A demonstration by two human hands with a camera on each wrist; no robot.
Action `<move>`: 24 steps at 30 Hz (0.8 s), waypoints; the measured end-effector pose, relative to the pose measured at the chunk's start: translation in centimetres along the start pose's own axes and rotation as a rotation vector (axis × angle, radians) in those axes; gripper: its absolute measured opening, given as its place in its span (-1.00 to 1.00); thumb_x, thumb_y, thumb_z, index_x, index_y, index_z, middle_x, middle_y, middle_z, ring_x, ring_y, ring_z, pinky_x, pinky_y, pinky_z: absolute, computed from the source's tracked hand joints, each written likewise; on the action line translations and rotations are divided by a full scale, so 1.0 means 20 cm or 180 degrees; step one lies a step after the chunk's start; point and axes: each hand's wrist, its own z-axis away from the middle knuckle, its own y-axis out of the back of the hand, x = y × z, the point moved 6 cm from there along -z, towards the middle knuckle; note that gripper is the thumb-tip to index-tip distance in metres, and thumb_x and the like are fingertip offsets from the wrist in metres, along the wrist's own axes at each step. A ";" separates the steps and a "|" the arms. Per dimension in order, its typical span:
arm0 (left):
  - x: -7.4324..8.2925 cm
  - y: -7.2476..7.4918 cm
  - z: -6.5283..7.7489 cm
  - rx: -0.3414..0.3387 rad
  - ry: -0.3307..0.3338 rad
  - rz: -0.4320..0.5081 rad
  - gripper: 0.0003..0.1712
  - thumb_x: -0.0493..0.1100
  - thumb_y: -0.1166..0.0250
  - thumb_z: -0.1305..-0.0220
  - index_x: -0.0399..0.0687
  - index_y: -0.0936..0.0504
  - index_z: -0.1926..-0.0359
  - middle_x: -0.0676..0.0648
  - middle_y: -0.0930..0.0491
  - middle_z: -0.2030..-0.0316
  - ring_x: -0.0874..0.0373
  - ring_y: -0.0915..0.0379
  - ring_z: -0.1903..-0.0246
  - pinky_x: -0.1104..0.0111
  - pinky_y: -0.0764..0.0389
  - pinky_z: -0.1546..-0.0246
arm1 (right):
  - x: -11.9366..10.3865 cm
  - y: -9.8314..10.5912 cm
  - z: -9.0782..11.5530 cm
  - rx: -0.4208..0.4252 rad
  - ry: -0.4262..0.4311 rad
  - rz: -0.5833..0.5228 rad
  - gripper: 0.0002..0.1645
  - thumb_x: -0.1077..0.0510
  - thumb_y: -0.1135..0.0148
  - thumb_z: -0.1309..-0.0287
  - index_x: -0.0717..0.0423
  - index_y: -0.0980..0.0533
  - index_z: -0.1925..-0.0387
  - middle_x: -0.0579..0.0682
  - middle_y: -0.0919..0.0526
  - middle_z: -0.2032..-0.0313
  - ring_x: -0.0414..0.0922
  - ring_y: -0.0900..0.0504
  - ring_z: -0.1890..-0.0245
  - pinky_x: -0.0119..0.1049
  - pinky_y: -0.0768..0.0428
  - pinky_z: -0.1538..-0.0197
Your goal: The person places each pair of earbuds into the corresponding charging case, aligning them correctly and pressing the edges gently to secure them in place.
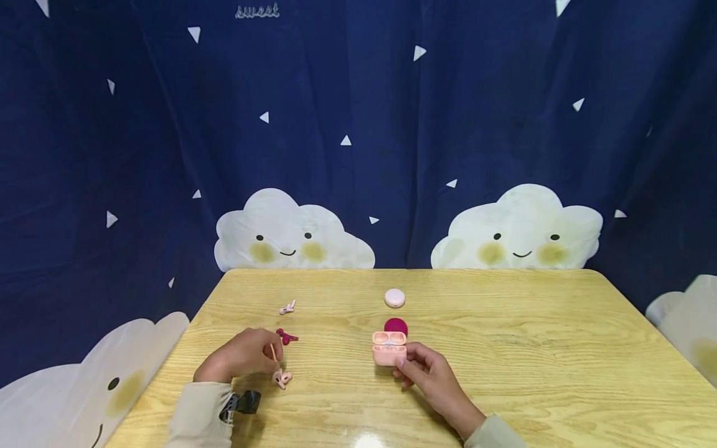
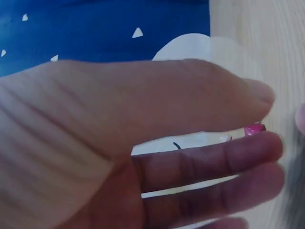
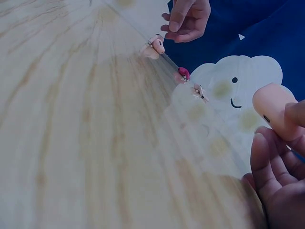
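Observation:
My right hand (image 1: 439, 379) grips a peach-pink earbud case (image 1: 389, 356), lid raised, with hollows showing inside. The case's rounded outside (image 3: 274, 107) faces the right wrist view. On the left, my left hand (image 1: 249, 353) hovers beside a pair of peach-pink earbuds (image 1: 282, 378), thumb and fingers extended and apart. Nothing shows between its thumb (image 2: 200, 98) and fingers (image 2: 209, 160) in the left wrist view. Just past that hand lies a pair of magenta earbuds (image 1: 287, 337). Farther back rests a pale pink pair (image 1: 288, 307).
A round magenta case (image 1: 396, 325) stands right behind the held case, partly covered by it. Behind that is a round pale pink case (image 1: 394, 298). Everything is on a wooden table (image 1: 532, 348), with a dark blue cloud-print curtain (image 1: 381, 124) at its far edge.

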 end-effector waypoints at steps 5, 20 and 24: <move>0.00 -0.02 0.00 -0.0016 0.0134 -0.0170 -0.78 -0.31 -0.48 0.15 -0.09 -0.59 0.46 0.05 -0.50 0.55 0.17 -0.37 0.53 0.31 -0.40 0.52 | 0.00 0.00 0.00 0.0010 -0.0029 0.0013 -0.60 0.17 -0.18 -0.31 0.45 -0.44 0.01 0.38 -0.56 0.21 -0.09 -0.66 0.32 -0.22 -0.66 0.33; -0.03 -0.08 -0.02 -0.0050 0.0477 -0.0400 -0.73 -0.19 -0.56 0.20 -0.03 -0.56 0.60 0.09 -0.46 0.60 0.17 -0.31 0.56 0.33 -0.36 0.52 | 0.01 0.00 0.00 0.0067 -0.0111 0.0047 -0.61 0.16 -0.19 -0.30 0.43 -0.45 0.02 0.29 -0.58 0.22 -0.06 -0.67 0.32 -0.22 -0.66 0.33; -0.03 -0.08 -0.02 -0.0096 0.0506 -0.0403 -0.74 -0.19 -0.56 0.17 -0.04 -0.57 0.61 0.09 -0.46 0.62 0.17 -0.31 0.57 0.34 -0.34 0.53 | 0.01 0.00 0.00 0.0066 -0.0114 0.0029 -0.60 0.16 -0.19 -0.30 0.43 -0.45 0.01 0.27 -0.57 0.21 -0.06 -0.67 0.31 -0.21 -0.66 0.32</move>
